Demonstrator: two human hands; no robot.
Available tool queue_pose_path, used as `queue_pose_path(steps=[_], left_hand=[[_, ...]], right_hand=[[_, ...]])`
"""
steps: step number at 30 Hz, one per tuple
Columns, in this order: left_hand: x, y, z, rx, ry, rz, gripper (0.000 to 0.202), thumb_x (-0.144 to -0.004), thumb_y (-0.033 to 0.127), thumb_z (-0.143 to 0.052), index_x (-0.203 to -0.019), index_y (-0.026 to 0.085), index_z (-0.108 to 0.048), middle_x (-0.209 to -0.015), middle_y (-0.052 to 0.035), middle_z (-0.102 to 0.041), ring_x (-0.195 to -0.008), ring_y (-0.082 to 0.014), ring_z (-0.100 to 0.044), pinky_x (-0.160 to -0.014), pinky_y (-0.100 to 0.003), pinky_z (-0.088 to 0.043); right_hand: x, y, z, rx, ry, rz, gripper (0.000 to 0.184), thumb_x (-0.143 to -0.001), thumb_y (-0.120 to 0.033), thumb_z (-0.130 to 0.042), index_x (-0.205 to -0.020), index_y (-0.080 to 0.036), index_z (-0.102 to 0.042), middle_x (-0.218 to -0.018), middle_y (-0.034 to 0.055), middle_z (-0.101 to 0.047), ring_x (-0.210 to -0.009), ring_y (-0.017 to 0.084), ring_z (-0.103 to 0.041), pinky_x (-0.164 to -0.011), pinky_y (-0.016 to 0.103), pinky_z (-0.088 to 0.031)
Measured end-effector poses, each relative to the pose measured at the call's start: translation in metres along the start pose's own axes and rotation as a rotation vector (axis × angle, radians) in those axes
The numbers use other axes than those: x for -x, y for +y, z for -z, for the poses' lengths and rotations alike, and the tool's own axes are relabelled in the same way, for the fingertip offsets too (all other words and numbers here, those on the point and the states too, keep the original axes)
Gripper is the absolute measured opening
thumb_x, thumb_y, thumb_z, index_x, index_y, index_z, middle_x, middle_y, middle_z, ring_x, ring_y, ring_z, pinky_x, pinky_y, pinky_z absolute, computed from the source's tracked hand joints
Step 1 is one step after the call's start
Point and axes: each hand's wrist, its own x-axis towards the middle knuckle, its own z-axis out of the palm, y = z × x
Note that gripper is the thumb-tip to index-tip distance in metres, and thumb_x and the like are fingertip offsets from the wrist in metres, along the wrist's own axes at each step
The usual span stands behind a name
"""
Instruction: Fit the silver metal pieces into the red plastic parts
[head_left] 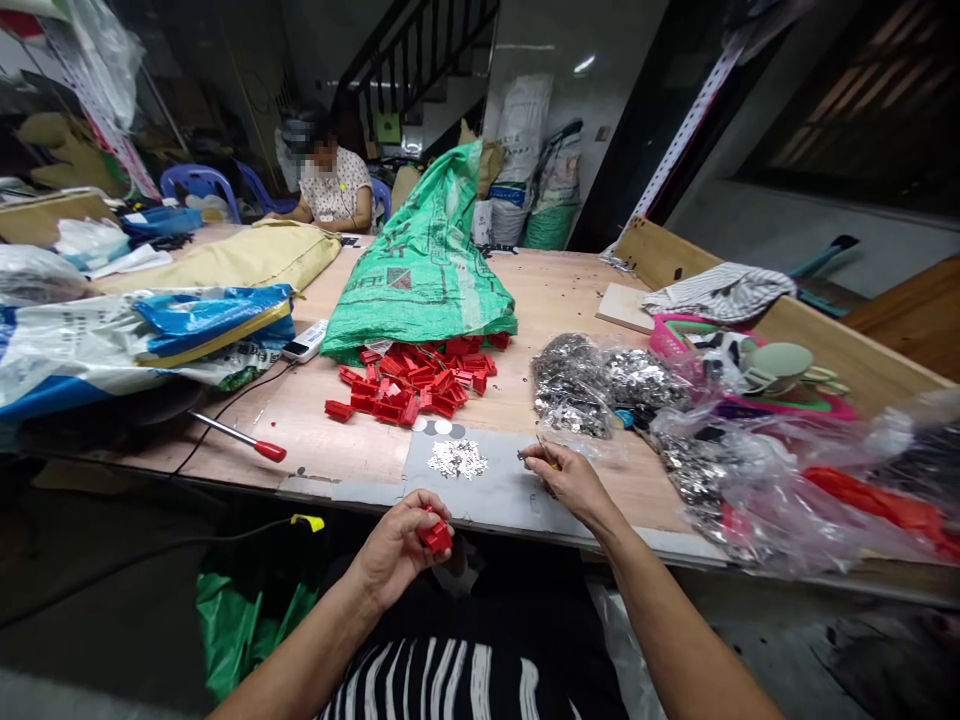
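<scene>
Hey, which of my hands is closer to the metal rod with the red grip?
Your left hand. It is right of the red grip and nearer you, holding a red part; your right hand is farther right, past the small silver pieces.

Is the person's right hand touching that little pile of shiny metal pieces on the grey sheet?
Apart. The head view shows a stretch of grey sheet between the right hand and the pile of shiny metal pieces.
</scene>
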Motion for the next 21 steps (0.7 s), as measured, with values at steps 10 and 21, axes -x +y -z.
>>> queue_pose_path(steps=[10,21], left_hand=[[0.017,-0.015,0.003,-0.038,0.099,0.124,0.019,-0.065,0.018,-0.074,-0.078,0.018,-0.060,-0.087,-0.0010,-0.059,-0.075,-0.0142,-0.057,-0.065,-0.028,-0.048],[0.018,-0.041,0.006,-0.051,0.138,0.226,0.025,-0.059,0.019,-0.077,-0.075,0.018,-0.058,-0.081,0.0002,-0.059,-0.069,-0.0129,-0.056,-0.058,-0.026,-0.045]], right_hand=[[0.046,0.011,0.055,0.007,0.302,-0.013,0.029,-0.075,-0.044,-0.056,-0.085,-0.017,-0.061,-0.071,0.0014,-0.061,-0.060,0.014,-0.052,-0.057,0.025,-0.043],[0.104,0.013,0.205,0.691,0.960,-0.189,0.026,-0.080,-0.034,-0.049,-0.092,-0.019,-0.066,-0.087,0.0086,-0.068,-0.079,0.024,-0.060,-0.073,0.034,-0.043]])
